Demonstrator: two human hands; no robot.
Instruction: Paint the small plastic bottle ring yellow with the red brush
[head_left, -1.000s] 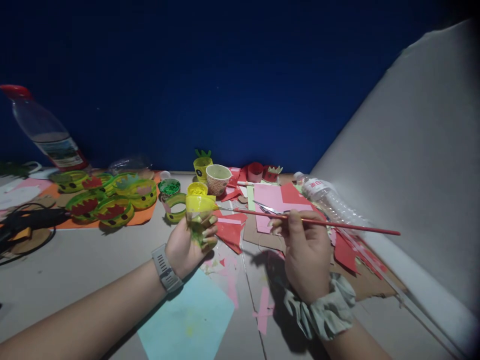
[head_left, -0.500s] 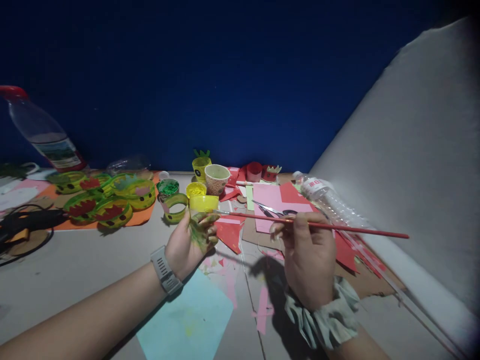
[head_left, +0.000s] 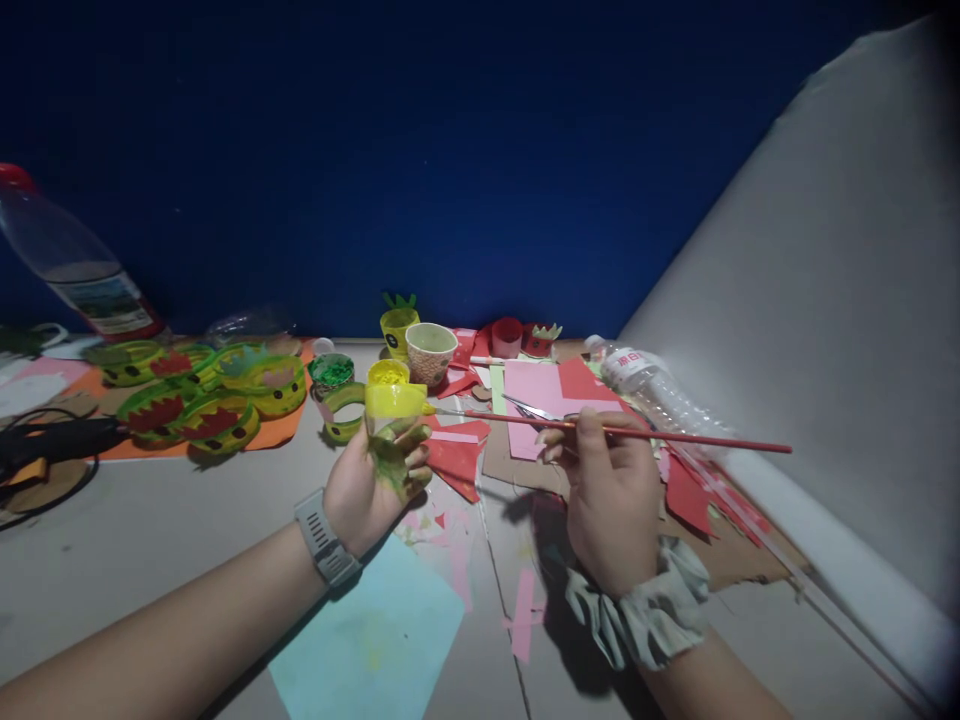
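Observation:
My left hand point(head_left: 379, 490), its palm and fingers stained green, grips a clear plastic ring point(head_left: 397, 402) partly coated in yellow paint. In my right hand point(head_left: 611, 490) is a thin red paintbrush point(head_left: 705, 439), held almost level. Its tip meets the ring's right edge, yellow paint on the bristles. Just behind the ring stands a pot of yellow paint point(head_left: 388, 373), with a pot of green paint point(head_left: 332, 370) to its left. A green-painted ring point(head_left: 341, 432) rests beside my left fingers. Scissors point(head_left: 525, 408) lie on pink paper beyond my right hand.
Several painted rings with faces point(head_left: 217, 420) sit on orange paper at left, near a black glue gun point(head_left: 60, 435). A patterned paper cup point(head_left: 431, 352) stands at the back. Light blue paper point(head_left: 375, 640) lies in front, and a plastic bottle point(head_left: 660, 395) lies at right.
The brush tip has shifted slightly left along with my right hand, and more yellow shows at the ring's right edge. The ring is turned a little, showing a clear part at left.

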